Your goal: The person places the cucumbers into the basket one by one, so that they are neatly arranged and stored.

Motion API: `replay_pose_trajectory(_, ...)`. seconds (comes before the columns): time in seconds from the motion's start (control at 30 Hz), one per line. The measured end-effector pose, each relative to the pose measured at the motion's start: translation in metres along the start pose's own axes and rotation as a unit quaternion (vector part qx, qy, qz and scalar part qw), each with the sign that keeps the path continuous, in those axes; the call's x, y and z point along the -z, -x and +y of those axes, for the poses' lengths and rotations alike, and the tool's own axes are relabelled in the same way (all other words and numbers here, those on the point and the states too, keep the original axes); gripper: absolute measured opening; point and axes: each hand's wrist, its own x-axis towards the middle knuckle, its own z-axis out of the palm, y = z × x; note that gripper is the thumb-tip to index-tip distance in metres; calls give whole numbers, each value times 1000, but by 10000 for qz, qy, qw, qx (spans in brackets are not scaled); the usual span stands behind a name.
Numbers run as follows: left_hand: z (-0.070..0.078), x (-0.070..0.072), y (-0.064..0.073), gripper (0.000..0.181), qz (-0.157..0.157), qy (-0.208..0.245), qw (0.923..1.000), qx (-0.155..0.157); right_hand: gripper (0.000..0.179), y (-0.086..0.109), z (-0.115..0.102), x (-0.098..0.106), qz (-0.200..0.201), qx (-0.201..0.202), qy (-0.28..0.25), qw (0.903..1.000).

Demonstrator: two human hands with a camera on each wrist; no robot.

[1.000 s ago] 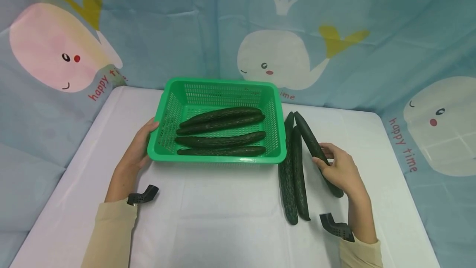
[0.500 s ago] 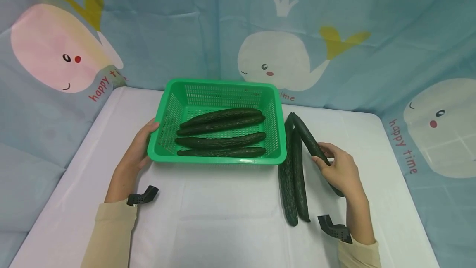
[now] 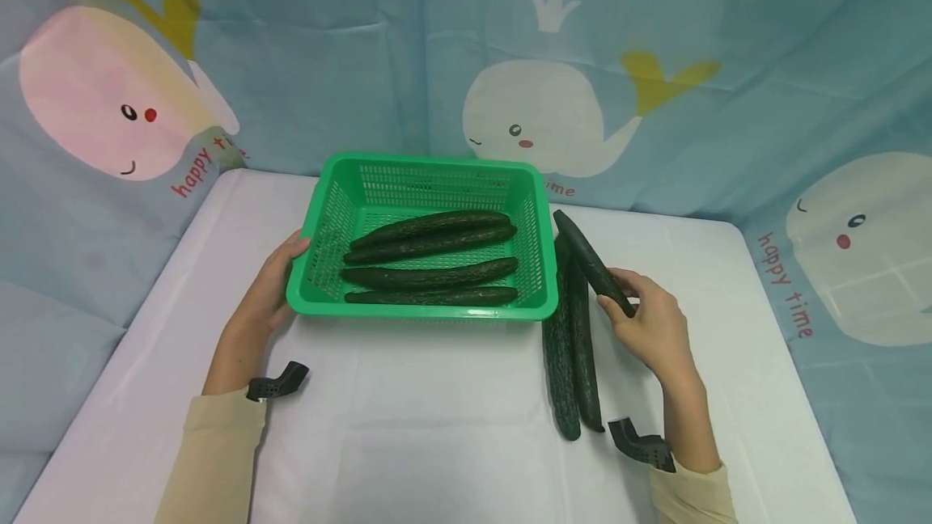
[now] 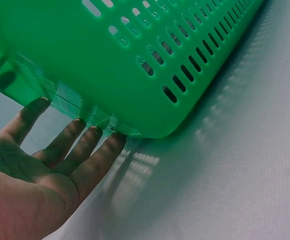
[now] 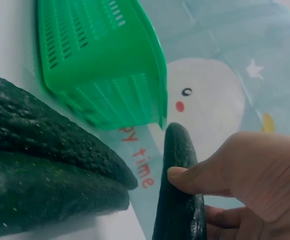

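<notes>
A green plastic basket (image 3: 422, 312) with slotted walls holds several dark cucumbers (image 3: 429, 275) lying crosswise. At its left end my left hand (image 3: 265, 281) holds the side, thumb at the rim and the fingertips (image 4: 119, 140) against the outer wall. My right hand (image 3: 648, 326) pinches another cucumber (image 3: 588, 255) between thumb and fingers near its lower end. That cucumber slants up to the left, its tip beside the basket's right wall in the right wrist view. Two more cucumbers (image 3: 564, 378) lie side by side under it, along the basket's right side.
A white cloth (image 3: 422, 427) covers the table. A blue curtain (image 3: 393, 63) printed with whales rises behind it and at both sides. A black wrist mount (image 3: 280, 381) sits on the left forearm, another wrist mount (image 3: 644, 447) on the right.
My right hand has lifted its cucumber off the table and brought it left, so it now crosses over the two lying ones. The left hand and basket hold still.
</notes>
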Motion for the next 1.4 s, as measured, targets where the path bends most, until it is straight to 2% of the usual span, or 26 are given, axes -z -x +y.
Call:
replay_pose_trajectory(0.27,-2,3,0,72,122,-218,9997,41,41,1,-6,0,299,-54,-140,9994)
replay_pose_trajectory(0.53,0,1,-1,74,-25,-168,9998,45,41,-1,-13,-2,215,166,-196,9994)
replay_pose_trajectory(0.83,-2,2,1,74,4,-211,9998,-25,40,-6,-21,0,187,373,-222,9989)
replay_pose_trajectory(1.07,-2,4,2,73,-90,-116,9998,-105,40,-10,-27,4,206,593,-181,9979)
replay_pose_trajectory(1.4,-2,3,1,74,-56,-143,9999,7,44,-15,-39,1,74,893,-111,9959)
